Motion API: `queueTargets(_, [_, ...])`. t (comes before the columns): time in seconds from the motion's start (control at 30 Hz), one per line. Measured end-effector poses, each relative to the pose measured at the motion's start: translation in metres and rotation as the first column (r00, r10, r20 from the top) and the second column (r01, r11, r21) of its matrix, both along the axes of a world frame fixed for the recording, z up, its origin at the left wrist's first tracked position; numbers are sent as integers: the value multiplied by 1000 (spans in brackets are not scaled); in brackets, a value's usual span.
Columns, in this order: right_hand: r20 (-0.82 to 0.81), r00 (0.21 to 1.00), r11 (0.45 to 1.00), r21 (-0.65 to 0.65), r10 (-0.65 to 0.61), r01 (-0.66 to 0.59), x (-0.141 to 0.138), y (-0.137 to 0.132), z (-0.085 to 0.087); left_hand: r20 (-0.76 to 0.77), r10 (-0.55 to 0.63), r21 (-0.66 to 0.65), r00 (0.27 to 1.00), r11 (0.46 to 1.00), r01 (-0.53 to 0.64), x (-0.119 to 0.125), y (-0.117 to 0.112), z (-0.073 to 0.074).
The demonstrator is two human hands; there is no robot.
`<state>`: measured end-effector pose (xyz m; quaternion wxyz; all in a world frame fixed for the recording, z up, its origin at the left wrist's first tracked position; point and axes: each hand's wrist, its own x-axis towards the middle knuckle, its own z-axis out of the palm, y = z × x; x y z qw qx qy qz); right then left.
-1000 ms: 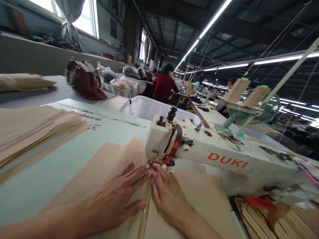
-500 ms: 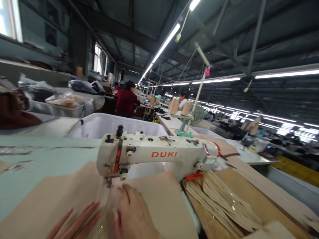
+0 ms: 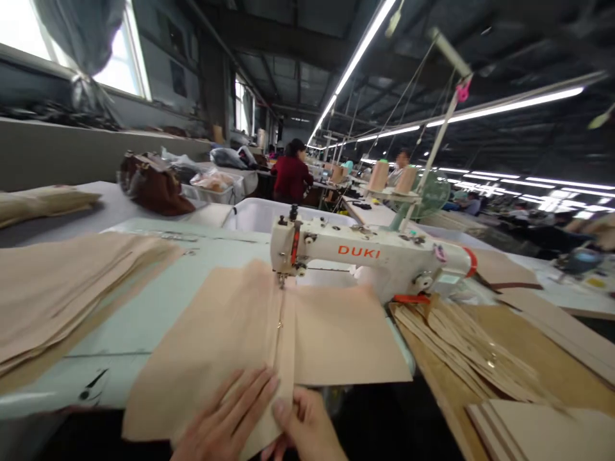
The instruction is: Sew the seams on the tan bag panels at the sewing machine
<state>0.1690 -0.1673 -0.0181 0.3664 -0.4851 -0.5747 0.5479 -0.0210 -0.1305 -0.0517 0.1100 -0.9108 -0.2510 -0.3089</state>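
Drawn back from the presser foot (image 3: 282,280), the left hand (image 3: 230,413) lies flat on tan fabric (image 3: 206,339) while the right hand (image 3: 307,422) pinches its near edge, the fabric reaching beneath the "DUKI" sewing machine (image 3: 327,246).

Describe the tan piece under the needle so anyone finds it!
Find the long white sewing machine with orange letters. Beneath its metal needle end lies the wide, flat tan piece. Unlike the layered tan stack at left, it has the bare left hand and right hand on it.
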Motion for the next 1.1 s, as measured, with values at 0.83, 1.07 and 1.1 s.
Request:
queueTargets(0.83, [509,829,831,546,-230,-105,23,43,30,200,274,-769,941,638,-22,-7,32,134])
queueTargets(1.07, [526,830,749,623,-188,-225,28,27,6,215,235,-793,948,608,29,-5,30,125])
queueTargets(1.1, [495,844,727,655,-205,-207,28,28,2,213,237,-795,948,606,27,-5,30,123])
